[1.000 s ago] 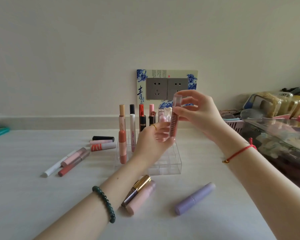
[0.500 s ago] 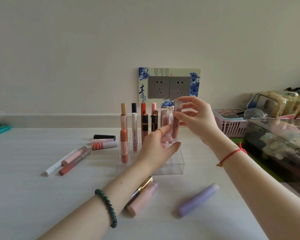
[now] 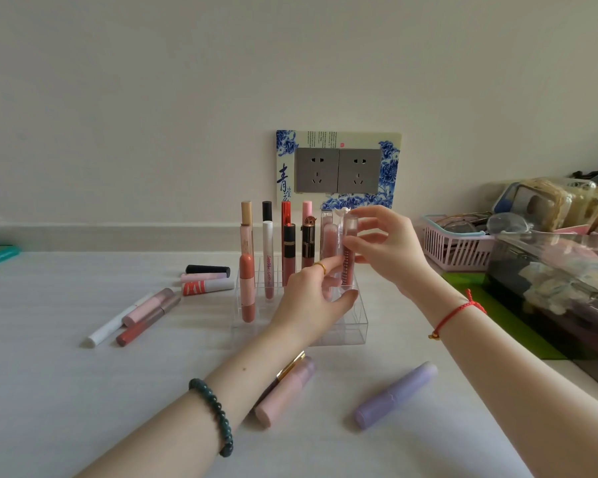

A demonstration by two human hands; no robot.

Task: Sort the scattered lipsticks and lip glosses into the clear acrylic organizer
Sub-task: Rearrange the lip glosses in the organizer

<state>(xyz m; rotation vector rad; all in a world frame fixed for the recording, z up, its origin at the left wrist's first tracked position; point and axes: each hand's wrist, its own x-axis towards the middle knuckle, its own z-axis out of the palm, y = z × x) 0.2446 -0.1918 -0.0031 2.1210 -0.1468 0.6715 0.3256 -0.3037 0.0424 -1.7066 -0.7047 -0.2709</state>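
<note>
The lip gloss (image 3: 348, 267) stands upright, its lower end in a right-side cell of the clear organizer (image 3: 354, 326), pinched near its cap by the right hand (image 3: 390, 250). The left hand (image 3: 311, 298) reaches toward its base; whether it grips is unclear. A purple tube (image 3: 394, 395) lies nearer on the worktop (image 3: 49, 391).
</note>
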